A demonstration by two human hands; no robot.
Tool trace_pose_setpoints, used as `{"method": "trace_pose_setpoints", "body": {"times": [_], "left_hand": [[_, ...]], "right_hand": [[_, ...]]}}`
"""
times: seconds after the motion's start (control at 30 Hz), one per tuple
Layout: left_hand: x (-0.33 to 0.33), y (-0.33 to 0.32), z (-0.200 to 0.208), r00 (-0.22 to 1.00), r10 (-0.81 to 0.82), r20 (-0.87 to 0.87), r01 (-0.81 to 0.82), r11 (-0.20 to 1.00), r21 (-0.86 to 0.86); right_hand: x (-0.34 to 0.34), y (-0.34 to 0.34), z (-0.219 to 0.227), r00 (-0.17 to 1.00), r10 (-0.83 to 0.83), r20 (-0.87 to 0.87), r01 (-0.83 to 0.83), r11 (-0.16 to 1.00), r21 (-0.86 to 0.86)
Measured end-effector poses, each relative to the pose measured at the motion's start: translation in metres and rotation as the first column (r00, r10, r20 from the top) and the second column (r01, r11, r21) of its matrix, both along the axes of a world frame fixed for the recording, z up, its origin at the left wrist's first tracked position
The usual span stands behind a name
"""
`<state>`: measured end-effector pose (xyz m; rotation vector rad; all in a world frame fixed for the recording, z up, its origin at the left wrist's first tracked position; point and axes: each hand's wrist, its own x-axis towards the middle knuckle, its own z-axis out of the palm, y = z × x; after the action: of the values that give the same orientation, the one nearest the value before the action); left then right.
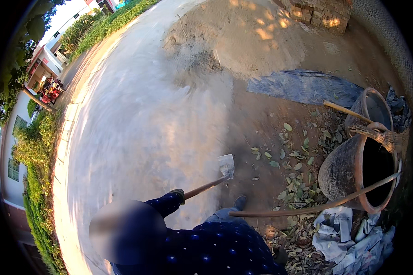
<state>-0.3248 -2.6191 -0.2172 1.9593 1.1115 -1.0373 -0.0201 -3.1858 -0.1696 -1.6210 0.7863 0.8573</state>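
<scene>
My left hand [181, 196], in a dark glove, reaches out from a dark blue, star-patterned sleeve [166, 205]. It is closed around the wooden handle of a shovel [205, 187]. The shovel's pale, dusty blade [226, 166] is at the border between light grey concrete [137, 137] and brown soil [257, 183]. Below the blade, a jeans leg and a dark shoe [240, 202] show. I cannot make out my right hand; the dark clothing fills the lower edge.
At right, a large clay pot [339, 172] lies tipped beside another pot [371, 107]. A long wooden pole [289, 212] crosses its mouth, with a straw broom [383, 137] above. Crumpled sheeting [335, 238], fallen leaves [298, 183], a blue tarp [303, 87] and stacked bricks [319, 18] surround them.
</scene>
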Motion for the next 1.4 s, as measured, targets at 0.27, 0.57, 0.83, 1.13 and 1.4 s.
{"method": "trace_pose_setpoints", "body": {"times": [0.27,0.57,0.83,1.13,1.4], "left_hand": [[-0.211,-0.062,-0.009,0.985,-0.129,0.112,0.098,0.964,0.248],[-0.32,-0.137,-0.033,0.953,0.301,0.025,-0.302,0.944,0.132],[-0.311,-0.109,-0.041,0.872,0.49,-0.003,-0.49,0.872,0.013],[-0.263,0.038,-0.072,0.823,0.563,-0.071,-0.567,0.82,-0.08],[-0.221,0.156,-0.06,0.81,0.583,-0.063,-0.584,0.794,-0.171]], "right_hand": [[-0.07,0.038,-0.069,0.993,0.113,-0.04,-0.103,0.976,0.193],[-0.129,0.039,-0.067,0.928,0.356,-0.113,-0.347,0.933,0.097],[-0.129,0.157,0.003,0.89,0.455,0.044,-0.456,0.889,0.044],[-0.099,0.373,0.121,0.778,0.44,0.449,-0.52,0.851,0.068],[-0.109,0.506,0.128,0.788,0.433,0.438,-0.521,0.848,0.098]]}}
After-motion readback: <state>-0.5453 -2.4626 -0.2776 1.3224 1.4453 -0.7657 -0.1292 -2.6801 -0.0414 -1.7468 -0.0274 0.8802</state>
